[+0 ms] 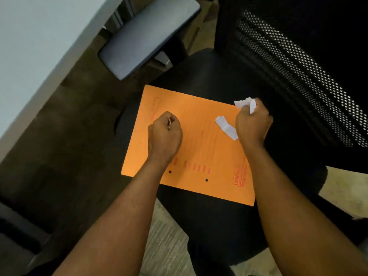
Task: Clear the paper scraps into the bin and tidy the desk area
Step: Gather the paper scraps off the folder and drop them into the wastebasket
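An orange folder (199, 140) lies flat on the black seat of an office chair (215, 76). My right hand (253, 124) is closed around crumpled white paper scraps (246, 103) at the folder's far right corner. A folded white scrap (226, 126) lies loose on the folder just left of that hand. My left hand (165, 134) rests as a fist on the folder's left half, and a thin sliver of something small shows between its fingers; I cannot tell what it is.
The chair's black mesh backrest (298, 66) rises on the right. A grey armrest (147, 36) juts out at the top, close to the white desk edge (39, 46) on the left. Dark floor lies below the desk. No bin is in view.
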Tool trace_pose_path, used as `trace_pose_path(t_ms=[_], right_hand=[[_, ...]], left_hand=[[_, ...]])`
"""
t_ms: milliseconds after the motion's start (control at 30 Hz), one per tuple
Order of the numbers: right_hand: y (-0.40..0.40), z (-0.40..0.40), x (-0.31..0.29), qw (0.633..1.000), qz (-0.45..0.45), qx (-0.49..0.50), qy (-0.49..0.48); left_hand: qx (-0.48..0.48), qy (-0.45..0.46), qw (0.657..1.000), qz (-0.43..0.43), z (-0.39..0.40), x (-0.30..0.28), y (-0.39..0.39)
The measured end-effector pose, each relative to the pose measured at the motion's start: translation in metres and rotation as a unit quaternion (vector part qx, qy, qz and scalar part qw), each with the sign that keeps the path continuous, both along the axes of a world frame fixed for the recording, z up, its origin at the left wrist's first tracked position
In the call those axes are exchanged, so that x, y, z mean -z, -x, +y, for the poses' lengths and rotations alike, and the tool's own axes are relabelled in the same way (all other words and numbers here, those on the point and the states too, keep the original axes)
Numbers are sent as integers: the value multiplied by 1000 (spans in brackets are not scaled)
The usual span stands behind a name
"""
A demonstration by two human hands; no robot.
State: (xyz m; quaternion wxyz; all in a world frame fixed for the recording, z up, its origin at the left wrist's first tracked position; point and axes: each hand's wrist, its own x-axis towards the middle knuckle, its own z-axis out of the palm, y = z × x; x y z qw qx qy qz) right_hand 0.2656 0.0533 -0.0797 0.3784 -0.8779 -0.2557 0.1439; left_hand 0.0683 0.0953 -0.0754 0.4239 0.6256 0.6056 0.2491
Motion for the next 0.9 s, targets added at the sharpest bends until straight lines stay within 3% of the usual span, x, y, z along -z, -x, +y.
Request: trace_pose_path(t_ms=[133,233,300,467,667,900], right_hand=[[12,-21,16,988,-80,-94,94],[25,-28,25,966,-138,-109,189],[32,-28,29,951,-181,-114,223],[45,-29,33,926,-249,-164,231],[47,-19,27,931,-216,-183,232],[29,-35,31,971,-166,-150,88]], left_hand=[[45,-71,990,117,-16,6,18],[102,-125,957,241,-24,17,18],[132,-146,941,276,-26,23,16],[133,-152,937,285,-27,28,15],[133,-152,936,287,-27,27,15],[124,-168,940,272,-28,26,18]])
